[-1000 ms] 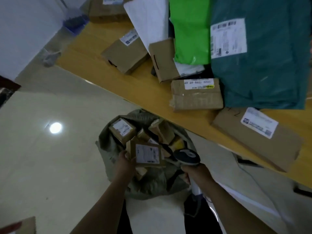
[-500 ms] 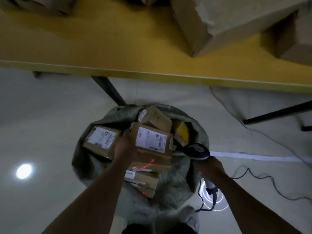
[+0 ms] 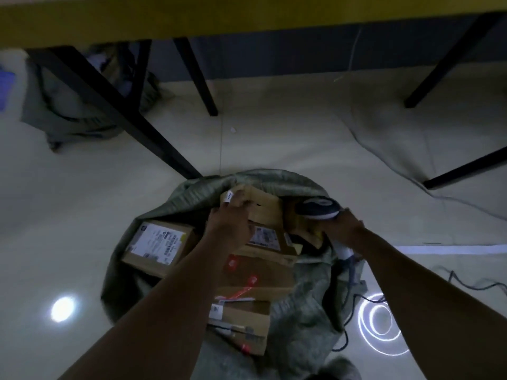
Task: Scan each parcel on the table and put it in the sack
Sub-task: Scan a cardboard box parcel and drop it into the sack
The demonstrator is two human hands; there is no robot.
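A grey-green woven sack (image 3: 307, 297) stands open on the floor, holding several cardboard parcels. My left hand (image 3: 229, 223) reaches into it and covers the left end of a small labelled parcel (image 3: 267, 237). Its fingers curl at that parcel's far edge, against a plain box (image 3: 264, 205) at the sack's far rim. Left of my arm lies a box with a large white label (image 3: 156, 242). Boxes with red tape (image 3: 255, 281) lie nearer me. My right hand (image 3: 343, 229) grips a handheld scanner (image 3: 318, 208) over the sack's right rim.
The yellow table edge (image 3: 247, 20) runs across the top, on black legs (image 3: 109, 105). Another filled bag (image 3: 74, 111) sits under the table at left. A flat cloth (image 3: 411, 138) lies on the floor at right. The scanner cable (image 3: 466, 286) trails right.
The view has tipped down, so the tabletop parcels have left sight. My left hand has carried the labelled parcel down among the boxes in the sack. The scanner hand has stayed at the sack's right rim.
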